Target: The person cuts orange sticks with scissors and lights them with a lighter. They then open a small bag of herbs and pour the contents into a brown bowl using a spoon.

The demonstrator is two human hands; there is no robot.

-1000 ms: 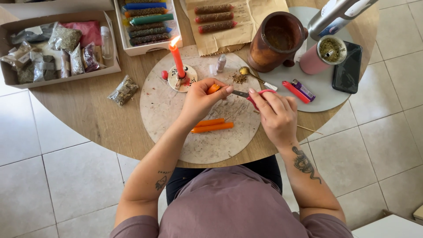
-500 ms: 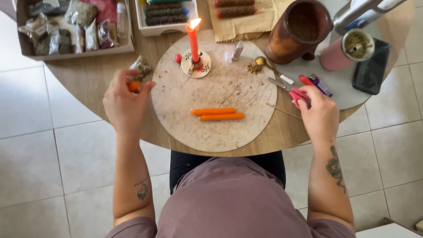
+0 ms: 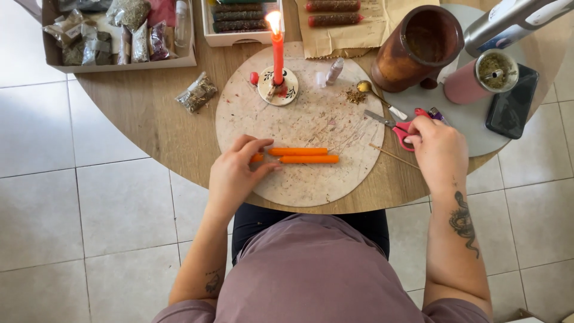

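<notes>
Our left hand [image 3: 234,173] has swung back from nine o'clock, fingers pinching a short orange piece [image 3: 257,158] beside the two orange candles [image 3: 304,155]; our right hand [image 3: 436,146] has lowered the red scissors [image 3: 399,128], fingers clamped on the handle, to the desk [image 3: 149,119] at three o'clock.

A round wooden table [image 3: 149,119] carries a round stone board [image 3: 311,185], cardboard tray [image 3: 119,64] and herb packet [image 3: 196,93].

**Around the Round Board**

A lit red candle [image 3: 277,55] stands in a small painted holder [image 3: 277,87] at the board's far edge. Beyond, a cardboard box [image 3: 119,62] holds herb packets. A brown clay jar [image 3: 417,46], pink cup [image 3: 476,78] and black phone [image 3: 511,103] crowd the table [image 3: 149,119].
</notes>
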